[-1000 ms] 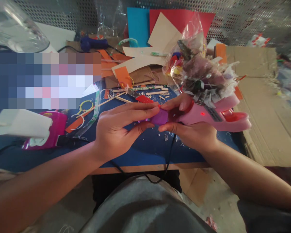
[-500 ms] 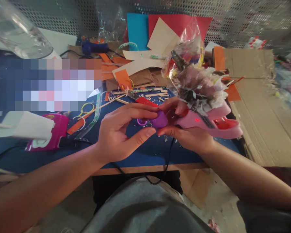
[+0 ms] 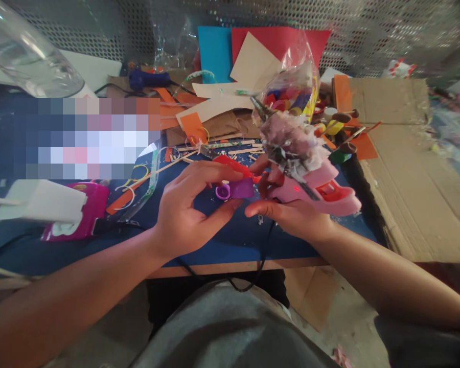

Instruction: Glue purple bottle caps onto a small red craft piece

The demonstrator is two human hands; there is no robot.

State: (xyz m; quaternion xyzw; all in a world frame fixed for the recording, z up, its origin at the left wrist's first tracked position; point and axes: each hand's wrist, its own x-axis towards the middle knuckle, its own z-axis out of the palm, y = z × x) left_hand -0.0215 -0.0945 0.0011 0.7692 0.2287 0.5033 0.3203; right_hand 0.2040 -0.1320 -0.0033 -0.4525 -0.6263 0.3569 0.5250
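Closest in, a slack black cord (image 3: pixel 267 245) droops over the front edge of the blue tabletop (image 3: pixel 222 240), seemingly running up to a pink glue gun (image 3: pixel 291 191). Right hand (image 3: pixel 295 212) has the gun by its corded end, fingers curled round it and thumb poking out; it's lying sideways across the palm, I guess to free that thumb up. Left hand (image 3: pixel 187 204) pinches a purple plastic piece (image 3: pixel 242 188), thumb under, fingers on top, open only as wide as the piece. It's up off the table between the hands, probably gripped by its sides so the round open end is clear. Right thumb's near it, not touching. Just past that there's a red-handled cutter (image 3: pixel 230 164) (can't tell if right fingertips touch it), then wooden sticks (image 3: pixel 245 150), then red card (image 3: pixel 302 41) against the metal mesh (image 3: pixel 99 30).
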